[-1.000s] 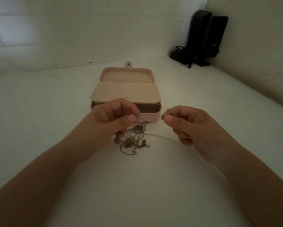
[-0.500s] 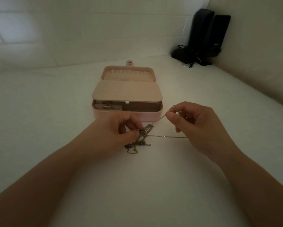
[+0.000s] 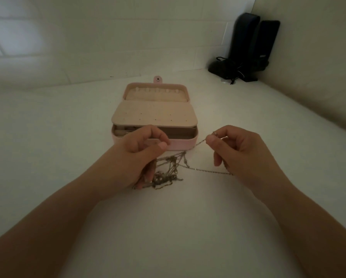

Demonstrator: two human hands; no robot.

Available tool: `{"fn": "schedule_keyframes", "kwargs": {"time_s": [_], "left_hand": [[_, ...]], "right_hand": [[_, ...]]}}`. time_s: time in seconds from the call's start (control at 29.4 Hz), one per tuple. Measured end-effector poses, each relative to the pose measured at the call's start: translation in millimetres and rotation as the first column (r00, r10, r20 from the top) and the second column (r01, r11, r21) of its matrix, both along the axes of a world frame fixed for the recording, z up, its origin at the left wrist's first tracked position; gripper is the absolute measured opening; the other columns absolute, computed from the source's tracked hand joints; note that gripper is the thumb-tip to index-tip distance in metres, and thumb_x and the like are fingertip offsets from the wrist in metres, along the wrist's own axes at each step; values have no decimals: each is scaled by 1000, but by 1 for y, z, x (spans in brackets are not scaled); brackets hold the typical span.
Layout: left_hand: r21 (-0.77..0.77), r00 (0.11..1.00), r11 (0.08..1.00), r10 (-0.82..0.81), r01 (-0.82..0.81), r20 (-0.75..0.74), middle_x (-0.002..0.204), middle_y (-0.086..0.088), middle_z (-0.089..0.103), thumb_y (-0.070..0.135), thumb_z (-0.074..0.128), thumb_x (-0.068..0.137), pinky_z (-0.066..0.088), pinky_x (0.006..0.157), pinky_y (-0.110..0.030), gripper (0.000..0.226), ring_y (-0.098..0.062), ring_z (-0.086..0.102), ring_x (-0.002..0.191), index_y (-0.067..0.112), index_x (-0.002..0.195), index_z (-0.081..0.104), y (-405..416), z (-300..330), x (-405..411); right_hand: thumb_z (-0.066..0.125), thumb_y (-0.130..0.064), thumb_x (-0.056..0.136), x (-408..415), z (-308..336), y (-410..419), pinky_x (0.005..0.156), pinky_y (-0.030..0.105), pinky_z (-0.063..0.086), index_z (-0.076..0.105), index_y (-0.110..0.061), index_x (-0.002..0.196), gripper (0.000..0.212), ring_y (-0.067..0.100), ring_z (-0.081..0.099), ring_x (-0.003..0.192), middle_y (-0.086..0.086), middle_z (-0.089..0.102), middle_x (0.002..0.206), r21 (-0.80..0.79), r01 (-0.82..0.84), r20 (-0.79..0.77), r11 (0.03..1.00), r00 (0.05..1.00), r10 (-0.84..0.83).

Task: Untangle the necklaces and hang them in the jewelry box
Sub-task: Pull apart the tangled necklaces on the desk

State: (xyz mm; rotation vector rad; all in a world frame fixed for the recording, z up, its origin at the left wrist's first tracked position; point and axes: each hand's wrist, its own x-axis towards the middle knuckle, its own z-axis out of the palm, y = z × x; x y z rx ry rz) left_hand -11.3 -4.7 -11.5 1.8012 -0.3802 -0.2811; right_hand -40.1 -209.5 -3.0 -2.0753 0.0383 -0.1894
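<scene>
Metal chains, fine and dull gold, make up the necklaces (image 3: 168, 173): a knotted clump on the white table (image 3: 48, 137) just in front of the pink box (image 3: 183, 144), which stands open with its row of pegs (image 3: 157, 90) bare. Left hand (image 3: 142, 155) has thumb and forefinger curled into a pinch above the clump; several strands run up to it, lower fingers lying among the chains. Right hand (image 3: 240, 153) pinches one strand between thumb and forefinger, drawn taut toward the knot; a second strand runs low from the clump to beneath that hand. Judgement: very light, wholly limp, no stiffness to push with, so only pulling works. Links look thin, likely to kink or snap under a hard tug; smooth metal may slip from a loose pinch. Best hold: fingertip pinch close to the knot on a single strand, other hand anchoring the clump; clasp position cannot be made out in this dim light
</scene>
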Motion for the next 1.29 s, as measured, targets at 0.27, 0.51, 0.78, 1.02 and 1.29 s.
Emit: {"fn": "schedule_keyframes", "kwargs": {"time_s": [0.27,0.51,0.78,1.02,1.29], "left_hand": [[161,991,985,40,-61,128,39,-2,52,25,48,92,38,40,-18,19,-17,44,35,19,75,55,-1,-1,0],[-90,998,995,41,-37,49,61,11,56,20,44,91,40,36,-20,17,-7,50,53,11,80,53,-2,3,-1],[-384,983,921,-129,69,-133,84,-13,70,22,48,87,32,32,-16,11,-10,44,42,12,83,52,-2,3,-4],[-398,959,903,-240,162,-153,69,-1,66,23,61,71,29,33,-12,20,-3,34,35,17,87,52,1,5,-1],[-266,981,952,-179,155,-71,76,-3,72,14,59,74,29,36,-9,19,-1,33,36,29,80,68,2,2,0]], "right_hand": [[64,-37,83,-1,1,-2,40,11,32,64,-21,69,20,0,42,34,-6,61,55,-38,30,-47,999,998,-32],[70,-42,75,-1,-5,-2,42,15,37,66,-19,63,27,5,44,38,-6,55,46,-57,-37,-210,998,977,24],[71,-29,77,-3,-8,2,48,7,35,59,-26,70,14,-4,46,47,-29,55,56,-212,-191,-116,958,979,169],[68,-30,79,0,-11,-2,48,9,34,58,-31,72,13,-2,45,48,-18,58,56,-233,-167,-73,958,985,155],[71,-36,74,-2,-5,-3,49,10,33,67,-32,73,5,1,45,49,-14,58,59,-224,-246,-52,943,969,240]]}}
